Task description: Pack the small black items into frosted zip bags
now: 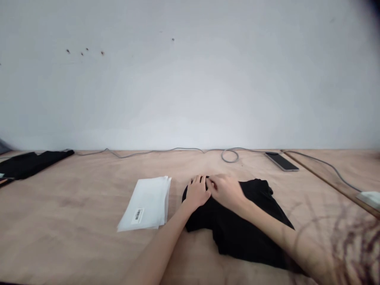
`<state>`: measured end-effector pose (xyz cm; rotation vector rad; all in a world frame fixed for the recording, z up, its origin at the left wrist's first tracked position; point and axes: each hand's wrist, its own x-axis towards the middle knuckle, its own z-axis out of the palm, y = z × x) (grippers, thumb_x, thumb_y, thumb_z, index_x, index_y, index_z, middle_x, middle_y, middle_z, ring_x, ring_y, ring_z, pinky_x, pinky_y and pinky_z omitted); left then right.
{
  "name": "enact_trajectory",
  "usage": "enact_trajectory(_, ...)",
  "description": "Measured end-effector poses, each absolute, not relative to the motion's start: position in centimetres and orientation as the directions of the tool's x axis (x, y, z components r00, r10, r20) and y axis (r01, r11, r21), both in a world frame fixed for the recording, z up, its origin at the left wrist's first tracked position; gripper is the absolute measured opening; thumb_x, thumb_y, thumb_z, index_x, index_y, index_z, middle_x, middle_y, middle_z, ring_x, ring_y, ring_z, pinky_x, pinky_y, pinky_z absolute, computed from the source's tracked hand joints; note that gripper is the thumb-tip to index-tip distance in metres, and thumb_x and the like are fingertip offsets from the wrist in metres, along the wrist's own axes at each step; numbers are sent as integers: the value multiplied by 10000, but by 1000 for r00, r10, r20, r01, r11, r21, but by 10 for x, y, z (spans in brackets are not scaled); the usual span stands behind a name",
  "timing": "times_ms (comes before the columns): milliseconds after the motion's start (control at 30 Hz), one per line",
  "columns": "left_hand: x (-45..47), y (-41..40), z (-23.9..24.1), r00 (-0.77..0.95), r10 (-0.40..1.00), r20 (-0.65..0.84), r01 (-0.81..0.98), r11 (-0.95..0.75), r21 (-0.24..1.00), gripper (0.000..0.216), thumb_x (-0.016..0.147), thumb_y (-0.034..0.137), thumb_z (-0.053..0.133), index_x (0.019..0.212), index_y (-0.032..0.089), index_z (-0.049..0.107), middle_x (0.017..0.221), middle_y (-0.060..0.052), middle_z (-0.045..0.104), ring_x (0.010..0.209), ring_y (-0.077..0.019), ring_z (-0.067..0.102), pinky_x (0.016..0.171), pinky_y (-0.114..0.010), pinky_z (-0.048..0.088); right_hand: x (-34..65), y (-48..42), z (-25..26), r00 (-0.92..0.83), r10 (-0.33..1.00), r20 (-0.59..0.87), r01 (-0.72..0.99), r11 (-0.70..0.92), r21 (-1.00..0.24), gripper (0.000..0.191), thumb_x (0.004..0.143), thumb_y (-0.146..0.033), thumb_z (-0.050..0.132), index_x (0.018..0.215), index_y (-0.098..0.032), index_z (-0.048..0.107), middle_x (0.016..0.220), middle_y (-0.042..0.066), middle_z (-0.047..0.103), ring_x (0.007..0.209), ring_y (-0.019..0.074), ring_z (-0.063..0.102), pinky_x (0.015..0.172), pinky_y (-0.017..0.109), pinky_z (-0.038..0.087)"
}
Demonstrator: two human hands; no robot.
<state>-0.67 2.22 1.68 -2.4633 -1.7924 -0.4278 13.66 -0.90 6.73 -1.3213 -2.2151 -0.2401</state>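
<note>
A black garment (243, 233) lies spread on the table, with a few creases and its lower right part running under my right forearm. My left hand (197, 192) rests flat near the garment's left end, fingers stretched out and slightly apart. Right beside it, my right hand (227, 190) is curled, thumb and fingers drawn together at the cloth. Its fingertips are partly hidden, but they appear to pinch the fabric. To the left of my hands is a stack of white plastic bags (150, 200); a barcode label (137, 215) shows on the top one.
A phone (282, 161) lies at the back right. A thin grey cable (230, 155) runs along the wall, looped once. More black cloth (35, 163) is at the far left. A white object (369, 199) sits at the right edge, near a table seam. Blurred hair covers the lower right.
</note>
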Motion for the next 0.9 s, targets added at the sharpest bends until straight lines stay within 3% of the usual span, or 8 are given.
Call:
enact_trajectory(67,-7,26,14,255,928,271,943,-301,143,453,1005,453,505,1361,176,550,1421,-139,570,1286,-294,558,1079,-529,464,182,-7,53,-342,791,508,880,459,-121,344,1008,-368,475,1228,-185,666,1121,121,775,1072,249,711,917,400,576)
enact_trajectory(200,-8,33,11,248,942,225,938,-291,187,606,1030,542,300,1446,142,486,1521,-171,504,1422,-316,446,1182,-507,340,244,-2,7,-254,901,352,948,304,-93,598,1000,-490,391,1471,-135,488,1505,197,544,1439,386,438,1150,594,391)
enact_trajectory(400,-13,36,22,271,951,146,932,-297,209,619,1021,542,298,1481,160,458,1560,-129,478,1453,-280,417,1192,-433,315,276,6,-18,-320,906,275,921,366,-135,641,991,-585,360,1504,-215,461,1558,132,497,1466,332,410,1207,537,344)
enact_trajectory(533,-27,27,49,171,972,161,958,-202,206,507,1035,418,296,1452,198,483,1498,-105,555,1370,-224,516,1121,-343,387,288,11,-14,-295,888,352,869,403,-288,583,994,-559,366,1473,-251,493,1530,92,542,1471,311,406,1229,580,283)
enact_trajectory(600,-38,20,65,59,983,173,978,-91,186,459,1009,352,336,1367,167,556,1424,-160,605,1315,-278,556,1081,-394,411,297,16,-11,-148,904,401,851,323,-414,547,988,-545,369,1403,-241,554,1470,98,602,1438,317,449,1206,568,325)
enact_trajectory(700,-53,9,87,-95,990,101,985,79,154,376,939,382,437,1006,145,722,1142,-222,727,1110,-385,659,915,-468,483,311,25,-6,38,910,413,816,210,-538,525,973,-546,355,1268,-202,621,1348,138,663,1339,334,525,1136,532,403)
enact_trajectory(767,-58,3,97,-148,989,30,979,142,146,337,894,415,498,805,179,720,966,-196,760,958,-384,700,787,-438,501,318,30,-4,88,913,399,805,171,-568,514,973,-539,335,1204,-194,637,1276,151,684,1277,338,559,1092,522,431)
enact_trajectory(900,-61,-3,112,-159,987,-31,967,162,196,257,849,395,553,692,230,671,811,-98,759,798,-300,709,668,-341,455,322,32,-1,151,913,379,780,125,-614,473,962,-528,340,1106,-211,660,1181,141,707,1175,328,614,1028,494,464)
